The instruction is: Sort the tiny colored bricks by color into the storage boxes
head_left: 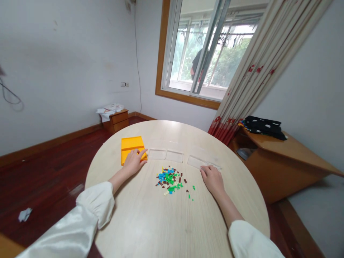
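Observation:
My left hand (133, 162) rests on the right front part of an open yellow plastic case (132, 142), fingers apart. My right hand (213, 178) touches the near edge of a clear plastic tray (195, 161) with its fingertips; it is not closed around the tray, and part of the right end is hidden. Between my hands, a loose pile of small building bricks (169, 179) lies on the table, in green, blue, brown, yellow and cream. Two more clear trays, a left one (157, 154) and a right one (174, 156), stand side by side behind the pile.
Everything lies on a round pale wooden table (153, 222). A few stray bricks (194, 187) are right of the pile. A wooden desk (290, 154) with a dark folded cloth (264, 127) stands at the right. A low cabinet (119, 120) is at the back left.

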The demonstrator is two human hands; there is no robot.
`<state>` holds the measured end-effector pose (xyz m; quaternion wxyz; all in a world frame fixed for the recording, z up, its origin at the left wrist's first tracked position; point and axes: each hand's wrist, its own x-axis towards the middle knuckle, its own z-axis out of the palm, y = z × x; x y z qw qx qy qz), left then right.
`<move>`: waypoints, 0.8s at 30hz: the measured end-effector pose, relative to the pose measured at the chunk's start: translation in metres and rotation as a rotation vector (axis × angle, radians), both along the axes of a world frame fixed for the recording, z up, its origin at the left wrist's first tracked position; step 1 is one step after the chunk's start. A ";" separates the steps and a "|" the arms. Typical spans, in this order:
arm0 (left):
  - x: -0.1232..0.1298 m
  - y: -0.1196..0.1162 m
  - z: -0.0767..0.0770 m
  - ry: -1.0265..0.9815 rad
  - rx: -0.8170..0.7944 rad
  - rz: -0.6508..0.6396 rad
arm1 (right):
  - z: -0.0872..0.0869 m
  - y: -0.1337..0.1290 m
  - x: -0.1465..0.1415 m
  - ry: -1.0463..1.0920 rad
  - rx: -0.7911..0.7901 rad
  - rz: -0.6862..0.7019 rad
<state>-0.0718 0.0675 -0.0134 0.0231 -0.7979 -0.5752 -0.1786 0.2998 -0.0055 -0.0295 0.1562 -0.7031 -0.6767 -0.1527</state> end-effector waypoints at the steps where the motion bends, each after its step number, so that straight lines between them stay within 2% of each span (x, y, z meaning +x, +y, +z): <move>1: 0.006 0.002 0.000 0.002 0.008 -0.020 | 0.001 -0.001 -0.002 -0.003 -0.004 -0.018; 6: 0.024 0.007 -0.002 0.006 -0.027 -0.040 | 0.006 -0.005 -0.007 -0.020 -0.002 -0.087; 13: 0.025 0.008 0.000 0.000 -0.035 -0.034 | 0.011 -0.007 -0.015 -0.022 -0.021 -0.141; 16: 0.027 0.005 0.001 -0.044 0.027 -0.029 | 0.011 -0.007 -0.018 -0.006 0.048 -0.150; 18: 0.029 -0.007 0.002 -0.112 0.094 -0.051 | 0.011 -0.012 -0.024 0.046 0.138 -0.129; 20: 0.031 -0.030 0.003 -0.184 0.121 -0.131 | 0.009 -0.025 -0.034 0.138 0.187 -0.057; 22: 0.031 -0.062 0.001 -0.190 0.055 -0.285 | 0.006 -0.048 -0.048 0.227 0.163 0.073; 24: 0.028 -0.095 -0.003 -0.138 -0.054 -0.420 | 0.004 -0.078 -0.062 0.248 0.074 0.214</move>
